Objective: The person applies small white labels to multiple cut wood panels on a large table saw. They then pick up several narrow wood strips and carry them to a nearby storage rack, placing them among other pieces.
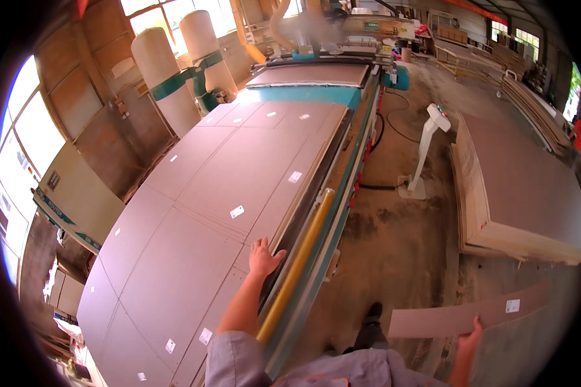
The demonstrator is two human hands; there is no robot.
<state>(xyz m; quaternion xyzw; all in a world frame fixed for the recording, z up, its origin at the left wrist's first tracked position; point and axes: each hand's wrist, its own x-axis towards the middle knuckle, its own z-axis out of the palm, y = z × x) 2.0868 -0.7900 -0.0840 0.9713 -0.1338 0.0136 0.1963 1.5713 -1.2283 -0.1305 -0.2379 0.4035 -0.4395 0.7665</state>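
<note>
My left hand [265, 258] is over the near right edge of a large cut board [193, 168], its fingers spread and nothing in them. Whether the palm touches the surface I cannot tell. Cut lines divide the board into several panels, with small white labels [237, 211] stuck on them. Out to my right, my right hand [471, 335] grips the lower edge of a long narrow panel [432, 321], thumb on its face. That strip has the same grey-brown face and a white label [512, 306] near its far end.
The board lies on a teal machine bed with a yellow roller [297, 264] along its right side. A white control stand [425, 148] and a stack of boards [523, 187] are to the right. Beyond the board is the machine gantry [329, 39]; a cable [377, 188] crosses the floor.
</note>
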